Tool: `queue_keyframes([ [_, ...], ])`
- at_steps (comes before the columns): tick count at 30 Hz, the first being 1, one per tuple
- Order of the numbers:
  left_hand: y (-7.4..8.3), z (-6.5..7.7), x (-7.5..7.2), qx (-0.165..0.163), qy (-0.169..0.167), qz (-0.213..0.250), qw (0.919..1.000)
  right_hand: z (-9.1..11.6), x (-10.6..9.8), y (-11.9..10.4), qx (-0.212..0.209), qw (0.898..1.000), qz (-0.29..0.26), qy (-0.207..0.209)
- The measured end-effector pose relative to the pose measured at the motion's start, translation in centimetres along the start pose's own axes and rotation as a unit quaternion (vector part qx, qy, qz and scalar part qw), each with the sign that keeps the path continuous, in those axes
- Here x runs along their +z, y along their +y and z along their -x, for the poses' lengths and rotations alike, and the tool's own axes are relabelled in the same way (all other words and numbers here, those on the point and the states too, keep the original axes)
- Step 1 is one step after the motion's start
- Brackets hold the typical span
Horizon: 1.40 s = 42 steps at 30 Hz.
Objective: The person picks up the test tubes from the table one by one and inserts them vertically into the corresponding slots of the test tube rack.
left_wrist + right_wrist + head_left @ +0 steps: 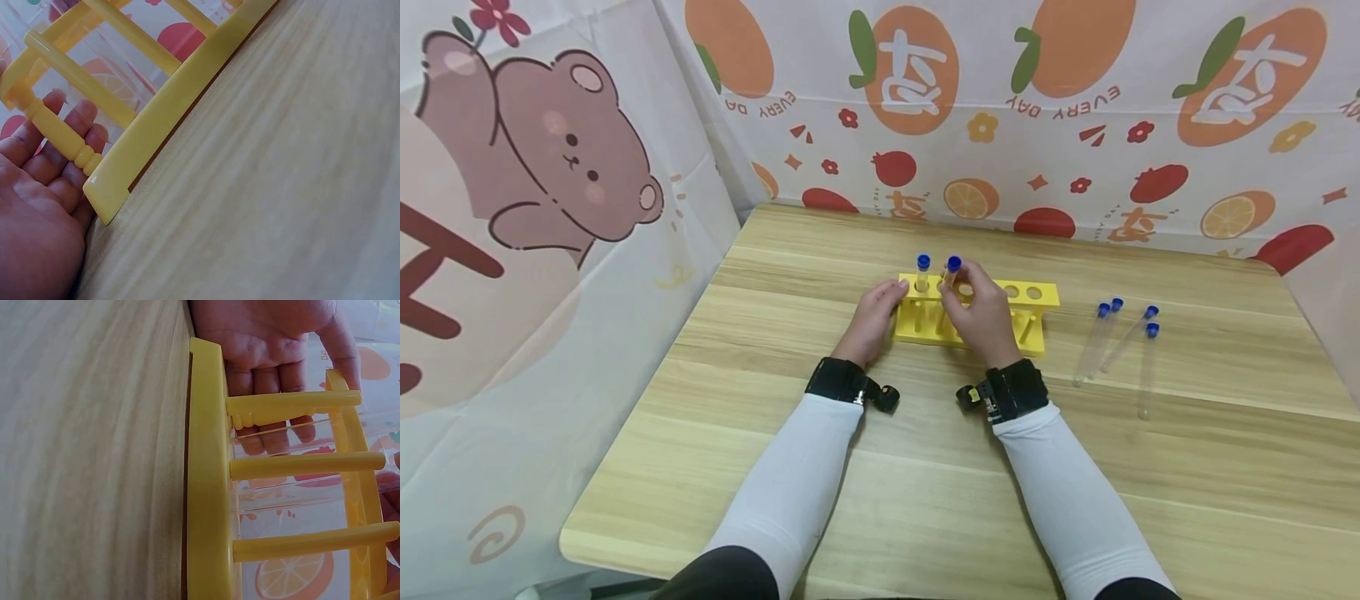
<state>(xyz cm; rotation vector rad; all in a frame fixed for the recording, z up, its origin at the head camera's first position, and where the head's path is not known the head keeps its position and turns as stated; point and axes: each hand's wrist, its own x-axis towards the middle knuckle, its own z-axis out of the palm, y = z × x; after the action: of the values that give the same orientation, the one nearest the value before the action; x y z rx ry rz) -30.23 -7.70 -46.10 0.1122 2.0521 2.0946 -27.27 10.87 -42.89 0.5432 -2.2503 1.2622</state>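
You are at a pale wood table (895,517), its near-left corner rounded and its grain running roughly along the back edge. Behind that edge hangs a white cloth (820,50) printed with oranges, red fruit, flowers and lettering; beside the left edge hangs a second cloth (692,208) with a large brownish-pink bear (580,158).

The yellow rack (1049,293) stands upright on the wood, closer to the back edge than to the near-left corner. Your left hand (871,323) grips its left end, fingers curved behind the end post (59,134). A blue-capped tube (922,279) stands in the leftmost hole. Just right of it, at the top plate, your right hand (981,317) pinches another tube (953,264) below its blue cap; your fingers partly hide it.

Between the rack and the table's right edge lie four loose tubes (1147,371), clear, their blue caps toward the back edge. One slants across toward the leftmost pair; the rightmost lies apart, nearest the right edge
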Motion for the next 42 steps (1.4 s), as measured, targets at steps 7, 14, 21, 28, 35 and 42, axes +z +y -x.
queue_keyframes([
  [7, -0.38, -0.14, 0.12, 0.004, 0.009, 0.001, 1.0, 0.01, 0.04, -0.05, 0.002, 1.0, -0.001, -0.003],
  [14, -0.39, -0.14, 0.18, 0.007, 0.013, 0.003, 0.9999, 0.04, 0.09, 0.0, 0.005, 1.0, 0.01, -0.002],
  [21, -0.44, -0.28, 0.17, 0.007, 0.012, 0.003, 0.9999, -0.02, 0.08, -0.06, 0.004, 1.0, 0.012, 0.0],
  [28, -0.46, -0.29, 0.07, 0.0, 0.006, 0.003, 1.0, -0.02, 0.15, -0.02, 0.004, 1.0, 0.016, 0.002],
  [35, -0.57, -0.33, 0.16, 0.003, 0.015, 0.008, 0.9999, 0.02, 0.22, 0.09, 0.012, 1.0, 0.019, 0.004],
  [42, -0.42, -0.26, 0.14, 0.004, 0.009, 0.005, 0.9999, 0.05, 0.2, 0.09, 0.019, 1.0, 0.018, 0.004],
])
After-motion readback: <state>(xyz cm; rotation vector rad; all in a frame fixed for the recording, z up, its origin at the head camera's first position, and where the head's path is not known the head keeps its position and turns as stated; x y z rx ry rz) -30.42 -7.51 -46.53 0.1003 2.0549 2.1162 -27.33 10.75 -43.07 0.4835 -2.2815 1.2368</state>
